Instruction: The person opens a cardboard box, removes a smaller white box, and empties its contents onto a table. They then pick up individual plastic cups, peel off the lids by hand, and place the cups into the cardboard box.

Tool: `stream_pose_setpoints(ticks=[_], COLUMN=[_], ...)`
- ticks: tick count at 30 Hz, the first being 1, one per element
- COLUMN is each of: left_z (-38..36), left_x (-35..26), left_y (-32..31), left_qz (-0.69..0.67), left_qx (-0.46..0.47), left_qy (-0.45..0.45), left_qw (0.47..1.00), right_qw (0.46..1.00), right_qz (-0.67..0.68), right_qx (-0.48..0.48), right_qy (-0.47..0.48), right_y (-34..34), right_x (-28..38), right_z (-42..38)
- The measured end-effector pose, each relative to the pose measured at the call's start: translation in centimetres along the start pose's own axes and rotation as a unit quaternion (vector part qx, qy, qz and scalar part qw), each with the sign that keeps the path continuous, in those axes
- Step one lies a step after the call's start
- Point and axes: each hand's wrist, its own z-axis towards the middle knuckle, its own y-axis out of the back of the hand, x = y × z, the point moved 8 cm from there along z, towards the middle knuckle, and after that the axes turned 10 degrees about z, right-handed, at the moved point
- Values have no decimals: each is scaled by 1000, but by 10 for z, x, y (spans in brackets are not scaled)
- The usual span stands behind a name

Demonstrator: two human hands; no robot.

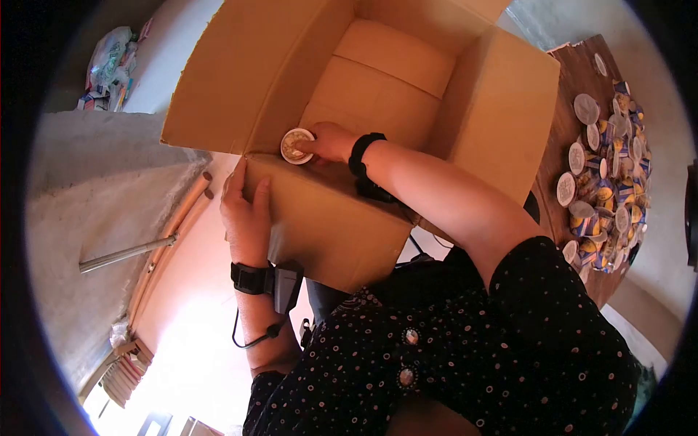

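The right hand (331,143) pinches a cup (289,147); the left hand (247,212), thumb spread, touches the carton (331,218); rightward, tabletop (558,149) cups (605,192) bear illegible print.

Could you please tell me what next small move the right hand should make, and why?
Probably the right hand should set the small cup down in the cardboard box and let go: it holds the cup at the inner near-left corner, while the left hand rests against the box's edge. Whether anything supports the cup below is unclear.
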Motion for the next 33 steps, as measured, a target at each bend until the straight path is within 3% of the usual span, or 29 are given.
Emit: stream_pose_setpoints(ticks=[4,7,9,10,11,12,13,14,15,17,21,22,25,27,28,30,32,33], left_z=[0,1,1,0,2,5,8,15,10,1,-27,-40,-89,-126,-144,-173,-199,-208], left_x=[-1,5,3,1,1,-12,-28,-31,-65,-113,-205,-234,-305,-336,-349,-364,-362,-360], left_y=[3,8,21,26,30,35,41,39,43,43,21,11,-20,-48,-65,-96,-137,-152], left_qz=[17,33,60,84,63,26,43,12,-17,-97,-186,-189,-197,-227,-224,-217,-229,-224], left_qx=[-8,-31,-49,-68,-79,-58,-56,-58,-43,-30,40,82,193,266,322,380,491,493], left_qy=[-20,-23,-55,-79,-83,-56,-103,-97,-121,-162,-234,-273,-333,-383,-389,-396,-336,-339], left_qw=[1000,999,996,991,991,996,992,994,992,982,954,940,901,855,834,807,771,769], right_qw=[993,991,953,971,968,965,964,977,954,958,956,928,885,779,730,702,696,687], right_qz=[-99,-127,-194,-187,-181,-179,-135,-95,-137,-86,-2,8,139,-126,-173,-160,-142,-175], right_qx=[41,-33,-106,-47,-20,-3,-75,-90,-108,-92,-116,-177,-382,-577,-638,-684,-697,-700], right_qy=[-38,12,206,141,170,192,217,169,246,258,270,329,225,210,174,121,92,85], right_y=[2,17,29,33,34,38,53,59,61,68,103,118,170,189,192,191,188,187], right_x=[27,38,52,66,83,94,112,116,127,144,126,110,15,-26,-50,-76,-89,-91], right_z=[-20,-31,-21,-31,-44,-64,-98,-118,-136,-206,-350,-379,-465,-539,-566,-603,-618,-622])
